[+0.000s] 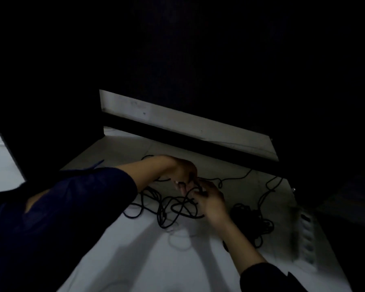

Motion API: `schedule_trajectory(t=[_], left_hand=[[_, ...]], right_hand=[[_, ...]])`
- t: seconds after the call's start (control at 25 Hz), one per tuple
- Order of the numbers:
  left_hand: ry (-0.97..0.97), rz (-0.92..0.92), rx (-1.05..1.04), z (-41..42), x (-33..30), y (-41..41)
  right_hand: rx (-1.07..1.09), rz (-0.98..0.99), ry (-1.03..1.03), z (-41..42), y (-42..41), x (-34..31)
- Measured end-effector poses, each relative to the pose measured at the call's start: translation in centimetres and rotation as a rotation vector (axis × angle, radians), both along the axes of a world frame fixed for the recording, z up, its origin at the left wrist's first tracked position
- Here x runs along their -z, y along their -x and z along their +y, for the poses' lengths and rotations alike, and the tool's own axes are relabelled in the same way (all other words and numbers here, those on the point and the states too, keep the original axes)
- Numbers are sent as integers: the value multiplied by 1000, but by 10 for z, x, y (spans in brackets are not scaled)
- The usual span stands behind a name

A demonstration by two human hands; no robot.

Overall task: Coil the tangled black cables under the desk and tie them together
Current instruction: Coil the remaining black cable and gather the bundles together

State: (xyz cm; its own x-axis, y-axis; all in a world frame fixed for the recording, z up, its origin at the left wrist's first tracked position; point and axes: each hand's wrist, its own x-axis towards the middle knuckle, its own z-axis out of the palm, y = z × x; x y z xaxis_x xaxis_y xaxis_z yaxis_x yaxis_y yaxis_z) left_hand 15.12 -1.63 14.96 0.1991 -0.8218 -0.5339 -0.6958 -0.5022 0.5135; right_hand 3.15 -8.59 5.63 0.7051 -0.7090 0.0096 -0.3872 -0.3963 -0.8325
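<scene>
A tangle of thin black cable [169, 209] lies in loose loops on the pale floor under the dark desk. My left hand [182, 171] reaches in from the left and grips a strand of it, fingers curled. My right hand [209, 199] comes in from the lower right and pinches the same cable just beside the left hand. A second, tighter clump of black cable [251, 218] sits on the floor to the right of my right wrist. Thin strands [236, 177] run back toward the wall. The scene is very dim.
A white power strip [306, 234] lies at the right by the desk's dark side panel [335, 144]. Another dark desk panel [46, 123] stands at the left. A black skirting strip [190, 140] runs along the white wall behind.
</scene>
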Motion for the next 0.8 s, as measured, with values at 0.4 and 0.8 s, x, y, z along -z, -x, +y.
schedule_trajectory(t=[0.4, 0.8], left_hand=[[323, 129, -89, 5, -7, 42], [724, 503, -379, 34, -10, 56]], right_hand=[[-101, -149, 98, -13, 61, -35], [-188, -140, -135, -8, 98, -41]])
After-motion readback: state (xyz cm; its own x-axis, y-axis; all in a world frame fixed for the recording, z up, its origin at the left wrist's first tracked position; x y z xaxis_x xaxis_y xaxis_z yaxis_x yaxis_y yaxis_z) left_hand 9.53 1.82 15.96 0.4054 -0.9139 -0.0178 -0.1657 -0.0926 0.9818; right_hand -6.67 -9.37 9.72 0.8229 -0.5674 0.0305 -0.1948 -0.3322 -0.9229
